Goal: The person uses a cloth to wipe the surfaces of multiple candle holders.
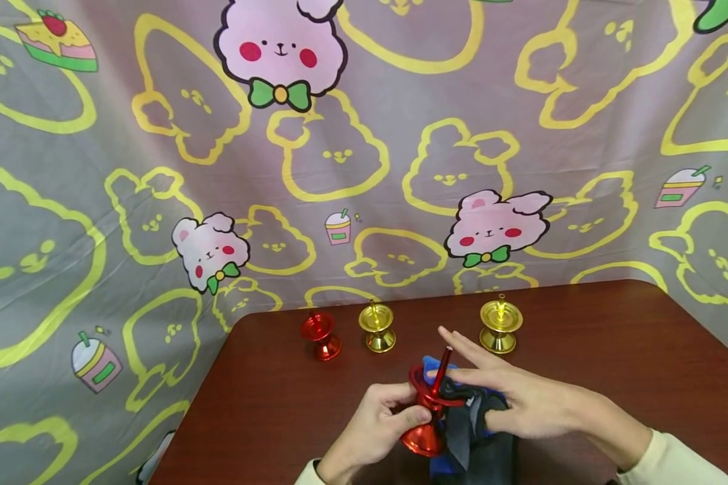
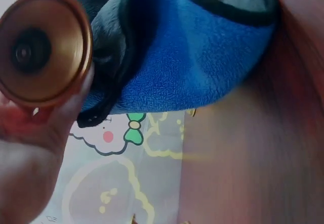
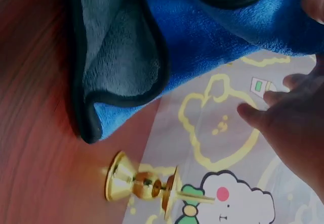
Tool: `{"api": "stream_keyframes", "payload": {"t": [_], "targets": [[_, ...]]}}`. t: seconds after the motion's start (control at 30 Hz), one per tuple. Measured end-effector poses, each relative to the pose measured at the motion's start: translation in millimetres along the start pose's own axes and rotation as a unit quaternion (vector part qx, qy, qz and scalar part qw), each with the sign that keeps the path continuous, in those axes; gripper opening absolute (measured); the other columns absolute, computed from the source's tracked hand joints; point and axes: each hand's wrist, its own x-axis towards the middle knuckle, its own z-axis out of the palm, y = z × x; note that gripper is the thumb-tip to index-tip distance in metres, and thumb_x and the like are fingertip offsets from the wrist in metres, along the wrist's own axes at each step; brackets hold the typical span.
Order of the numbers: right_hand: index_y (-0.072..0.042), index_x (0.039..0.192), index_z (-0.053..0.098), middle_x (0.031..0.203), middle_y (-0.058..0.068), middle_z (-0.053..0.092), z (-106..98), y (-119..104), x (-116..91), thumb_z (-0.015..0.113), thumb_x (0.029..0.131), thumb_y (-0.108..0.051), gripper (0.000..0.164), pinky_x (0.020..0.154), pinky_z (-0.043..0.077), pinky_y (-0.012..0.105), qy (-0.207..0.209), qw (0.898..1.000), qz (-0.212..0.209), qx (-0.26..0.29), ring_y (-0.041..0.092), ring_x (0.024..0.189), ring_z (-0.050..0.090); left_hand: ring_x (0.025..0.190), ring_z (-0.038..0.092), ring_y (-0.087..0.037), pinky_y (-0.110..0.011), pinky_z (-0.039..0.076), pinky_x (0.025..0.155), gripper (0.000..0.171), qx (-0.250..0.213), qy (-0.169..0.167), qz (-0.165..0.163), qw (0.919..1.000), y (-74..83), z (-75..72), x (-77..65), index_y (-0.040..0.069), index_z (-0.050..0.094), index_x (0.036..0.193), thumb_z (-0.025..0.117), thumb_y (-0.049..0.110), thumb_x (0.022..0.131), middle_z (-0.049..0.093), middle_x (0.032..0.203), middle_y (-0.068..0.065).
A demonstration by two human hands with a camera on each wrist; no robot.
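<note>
My left hand [image 1: 379, 421] grips a shiny red candlestick [image 1: 423, 439] by its waist, thumb across the front. It is tilted, with its thin spike pointing up and a little right. In the left wrist view the round underside of its base [image 2: 66, 47] faces the camera. A blue and grey cloth [image 1: 461, 434] with dark edging lies against the dish of the candlestick and hangs below it. My right hand [image 1: 540, 404] pinches the cloth between thumb and forefinger at the dish's right side, its other fingers stretched out. In the right wrist view the cloth [image 3: 187, 37] spreads wide above the table.
Near the back of the brown table [image 1: 255, 404] stand another red candlestick [image 1: 326, 347] and two gold ones, one gold candlestick [image 1: 380, 340] left of centre and one gold candlestick [image 1: 499, 340] beyond my right hand. A patterned curtain [image 1: 364, 155] hangs behind and beside the table.
</note>
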Motion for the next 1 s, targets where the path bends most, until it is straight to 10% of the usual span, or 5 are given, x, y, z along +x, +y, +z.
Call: {"api": "stream_keyframes", "payload": {"t": [0.2, 0.43, 0.67, 1.0], "targets": [[-0.025, 0.156, 0.039, 0.168, -0.005, -0.005, 3.8, -2.0, 8.8, 0.063, 0.094, -0.005, 0.069, 0.113, 0.031, 0.035, -0.062, 0.988, -0.017, 0.14, 0.014, 0.15, 0.01, 0.091, 0.072, -0.022, -0.058, 0.054, 0.077, 0.046, -0.153, -0.076, -0.018, 0.9851, -2.1, -3.1, -0.2, -0.024, 0.054, 0.118, 0.052, 0.021, 0.106, 0.057, 0.092, -0.047], [-0.014, 0.156, 0.037, 0.169, 0.006, 0.003, 2.5, -1.7, 19.6, 0.053, 0.102, -0.004, 0.057, 0.115, 0.028, 0.032, -0.084, 0.972, -0.088, 0.202, 0.022, 0.152, 0.013, 0.092, 0.071, -0.018, -0.055, 0.056, 0.074, 0.05, -0.199, -0.092, -0.016, 0.9756, -2.1, -2.7, 0.5, -0.028, 0.048, 0.121, 0.045, 0.02, 0.109, 0.048, 0.087, -0.053], [-0.012, 0.143, 0.057, 0.133, 0.004, 0.064, 3.8, -0.4, 27.5, 0.057, 0.103, -0.009, 0.04, 0.094, 0.051, 0.029, 0.043, 0.987, -0.087, 0.126, 0.018, 0.113, 0.064, 0.091, 0.071, -0.013, -0.05, 0.057, 0.076, 0.042, -0.125, -0.005, -0.016, 0.992, 4.8, -0.8, 7.8, -0.023, 0.055, 0.12, 0.052, 0.017, 0.106, 0.058, 0.092, -0.046], [-0.007, 0.11, 0.076, 0.103, 0.005, 0.075, 20.6, -4.1, 30.3, 0.074, 0.084, 0.009, 0.031, 0.074, 0.055, 0.02, 0.266, 0.963, -0.042, -0.007, 0.006, 0.088, 0.068, 0.079, 0.068, -0.009, -0.039, 0.059, 0.065, 0.025, 0.026, 0.092, -0.003, 0.9954, -0.2, 11.0, 17.7, -0.007, 0.067, 0.118, 0.06, 0.009, 0.101, 0.072, 0.091, -0.023]]}}
